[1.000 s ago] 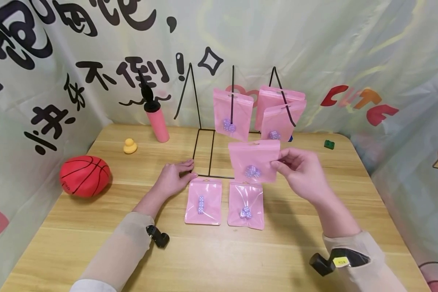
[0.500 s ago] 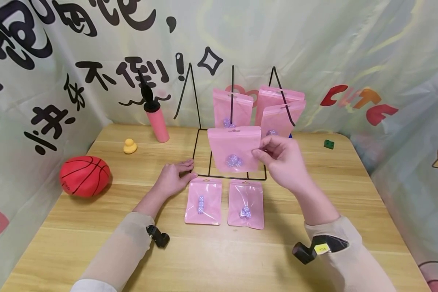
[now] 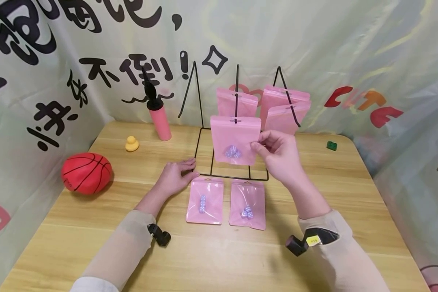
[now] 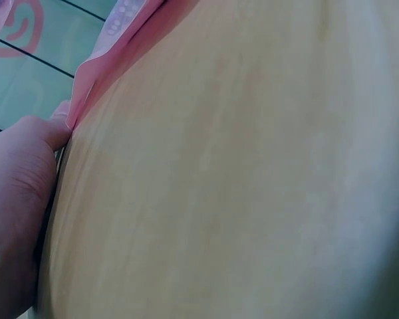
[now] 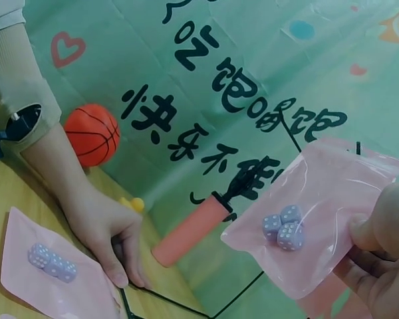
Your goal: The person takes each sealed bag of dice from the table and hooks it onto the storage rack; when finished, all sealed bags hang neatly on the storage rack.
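My right hand (image 3: 279, 156) pinches the right edge of a pink zip bag (image 3: 222, 136) between thumb and fingers. Purple dice (image 5: 286, 229) lie at its bottom. The middle hook's tip overlaps the bag's hang hole in the head view. My left hand (image 3: 175, 177) holds the front left corner of the black wire rack (image 3: 226, 177), thumb at the front bar. Behind the held bag, one pink bag (image 3: 226, 101) hangs on the middle hook; more pink bags (image 3: 290, 115) hang on the right hook. The left hook (image 3: 187, 91) bears no bag.
Two pink dice bags, the left one (image 3: 215, 211) and the right one (image 3: 257, 211), lie flat before the rack. A red ball (image 3: 86, 173), yellow duck (image 3: 132, 144) and pink pump (image 3: 160, 123) stand left. A green block (image 3: 331, 145) lies right. A printed cloth (image 3: 332, 48) backs the table.
My right hand has carried the bag left and up, from in front of the rack's right side to the middle hook's tip. My left hand stays on the rack corner. The head view has shifted slightly.
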Available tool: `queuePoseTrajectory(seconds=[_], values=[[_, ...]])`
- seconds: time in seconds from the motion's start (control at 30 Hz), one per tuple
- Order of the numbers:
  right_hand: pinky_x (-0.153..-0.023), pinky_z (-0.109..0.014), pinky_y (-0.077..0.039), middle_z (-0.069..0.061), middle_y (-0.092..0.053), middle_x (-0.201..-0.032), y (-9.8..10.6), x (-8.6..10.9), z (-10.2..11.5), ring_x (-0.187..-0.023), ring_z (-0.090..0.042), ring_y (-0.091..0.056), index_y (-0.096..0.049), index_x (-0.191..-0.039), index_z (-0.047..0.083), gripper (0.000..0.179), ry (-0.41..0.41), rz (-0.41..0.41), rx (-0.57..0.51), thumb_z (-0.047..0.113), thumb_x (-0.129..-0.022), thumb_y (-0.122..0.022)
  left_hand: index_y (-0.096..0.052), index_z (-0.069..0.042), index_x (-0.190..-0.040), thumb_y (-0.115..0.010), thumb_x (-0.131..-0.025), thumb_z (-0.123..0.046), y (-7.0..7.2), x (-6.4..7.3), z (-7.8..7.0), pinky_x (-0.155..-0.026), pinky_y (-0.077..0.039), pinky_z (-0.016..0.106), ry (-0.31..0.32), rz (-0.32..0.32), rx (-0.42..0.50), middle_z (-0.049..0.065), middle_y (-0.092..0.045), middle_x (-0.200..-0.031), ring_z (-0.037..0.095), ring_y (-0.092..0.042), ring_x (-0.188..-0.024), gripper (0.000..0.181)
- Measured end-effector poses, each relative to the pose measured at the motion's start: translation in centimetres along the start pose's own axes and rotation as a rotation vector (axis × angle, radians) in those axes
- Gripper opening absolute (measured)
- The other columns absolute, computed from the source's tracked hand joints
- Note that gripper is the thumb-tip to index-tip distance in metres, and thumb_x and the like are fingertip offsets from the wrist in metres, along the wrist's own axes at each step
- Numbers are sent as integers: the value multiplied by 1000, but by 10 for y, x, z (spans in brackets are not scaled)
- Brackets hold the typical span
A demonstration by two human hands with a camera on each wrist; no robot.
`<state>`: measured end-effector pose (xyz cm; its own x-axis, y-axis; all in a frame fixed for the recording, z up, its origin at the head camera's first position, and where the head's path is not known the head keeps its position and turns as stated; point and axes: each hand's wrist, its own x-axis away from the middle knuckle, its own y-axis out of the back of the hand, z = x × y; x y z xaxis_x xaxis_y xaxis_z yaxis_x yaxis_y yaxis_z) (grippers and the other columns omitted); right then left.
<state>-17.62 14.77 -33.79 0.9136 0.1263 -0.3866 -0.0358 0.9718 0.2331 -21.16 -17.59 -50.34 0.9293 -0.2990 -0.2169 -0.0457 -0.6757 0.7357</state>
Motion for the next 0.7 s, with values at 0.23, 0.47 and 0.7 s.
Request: queuePoseTrajectory(seconds=[0.23,0.47,0.7], values=[[-64,-22,-55,-20,-73,-88,-2,-6,-8,-73,-14,-65,-70,-91,-7,7,-57,-20,-16,-13,-95,-70,-72,-4,-132,-80,-98,-33,0,0,-1,-119,-40,46,2,-2,-3,5,-62,-145,27,-57,-138,45],[-63,-21,-53,-20,-72,-88,-3,-13,-12,-73,-18,-64,-70,-95,-10,3,-82,-45,-10,-9,-97,-71,-72,-4,-132,-80,-97,-34,-1,0,0,-119,-40,47,-1,0,7,6,-62,-145,27,-57,-137,46],[-64,-21,-54,-17,-73,-88,-5,-18,-12,-74,-18,-64,-71,-98,-9,5,-94,-76,6,-4,-98,-72,-72,-5,-132,-80,-97,-36,-2,-1,4,-119,-40,46,-5,0,1,5,-62,-145,27,-57,-137,47]])
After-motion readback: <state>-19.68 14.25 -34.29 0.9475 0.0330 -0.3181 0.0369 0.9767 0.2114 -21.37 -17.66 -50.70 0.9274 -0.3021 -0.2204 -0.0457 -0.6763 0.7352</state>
